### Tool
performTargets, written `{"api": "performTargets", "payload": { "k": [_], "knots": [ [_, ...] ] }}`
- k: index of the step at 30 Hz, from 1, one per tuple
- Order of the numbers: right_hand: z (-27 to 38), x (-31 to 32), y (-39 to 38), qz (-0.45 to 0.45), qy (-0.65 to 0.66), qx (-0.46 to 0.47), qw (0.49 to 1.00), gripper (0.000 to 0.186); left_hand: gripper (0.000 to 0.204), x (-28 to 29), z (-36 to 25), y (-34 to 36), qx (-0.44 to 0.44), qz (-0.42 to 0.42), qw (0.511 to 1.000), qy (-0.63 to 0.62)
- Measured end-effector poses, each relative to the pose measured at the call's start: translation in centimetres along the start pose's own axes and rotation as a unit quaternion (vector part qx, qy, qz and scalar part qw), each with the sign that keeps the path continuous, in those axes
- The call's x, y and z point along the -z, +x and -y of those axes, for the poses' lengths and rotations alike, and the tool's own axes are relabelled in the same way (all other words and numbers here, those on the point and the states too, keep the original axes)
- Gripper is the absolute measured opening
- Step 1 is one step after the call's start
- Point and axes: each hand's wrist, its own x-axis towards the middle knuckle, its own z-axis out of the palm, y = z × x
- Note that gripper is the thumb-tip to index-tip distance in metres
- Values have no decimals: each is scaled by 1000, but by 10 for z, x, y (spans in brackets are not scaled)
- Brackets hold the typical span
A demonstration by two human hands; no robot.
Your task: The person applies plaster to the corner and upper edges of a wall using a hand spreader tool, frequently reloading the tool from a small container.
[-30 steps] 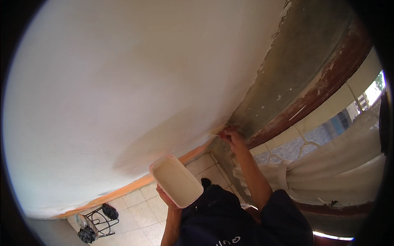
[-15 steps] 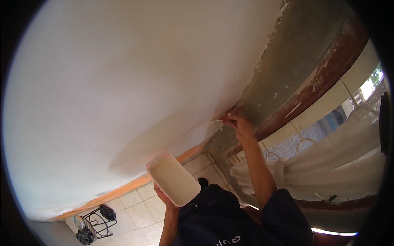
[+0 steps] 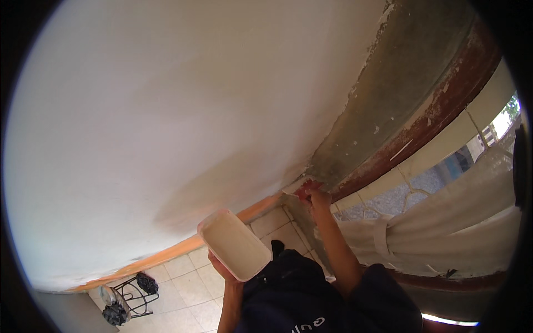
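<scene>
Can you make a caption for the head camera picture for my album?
Left hand holding a pale tray, right hand holding a red tool near the white wall.

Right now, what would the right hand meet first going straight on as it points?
Red tool leading, the right hand would probably meet the white wall near its rough edge; depth is unclear.

the tray (image 3: 212, 218) hides part of the left grip (image 3: 222, 270); lower edge crops that forearm (image 3: 230, 308).
</scene>
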Motion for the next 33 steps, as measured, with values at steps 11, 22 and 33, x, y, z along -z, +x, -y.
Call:
{"api": "performTargets", "payload": {
  "k": [11,22,33],
  "knots": [
    [12,-33,37,10,48,-8,999,28,36,-29,3,-2,-4,-55,998,-3],
    [85,-52,3,60,53,94,992,21,44,-13,11,8,5,-57,998,-32],
    [53,15,-65,41,-36,188,981,20,49,-19,11,7,24,11,999,-26]
  ]
}}
